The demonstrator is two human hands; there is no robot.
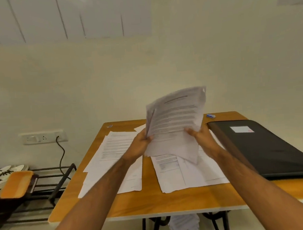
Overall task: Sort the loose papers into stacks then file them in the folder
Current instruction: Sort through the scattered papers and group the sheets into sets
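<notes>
Desk crowded with paper, bare wood only at the near edge

Two paper stacks (114, 158) (188, 171) cover the middle of the table (153, 202); the black folder (267, 148) fills the right side. A bare lane runs between the stacks, and a bare strip along the front edge. The raised sheaf (176, 120) blocks the far centre.

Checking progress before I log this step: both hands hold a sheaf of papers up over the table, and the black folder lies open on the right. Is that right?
Not quite. The head view shows the black folder lying closed, not open, on the right of the table. The rest stands: the left hand and right hand hold the sheaf of papers up.
</notes>
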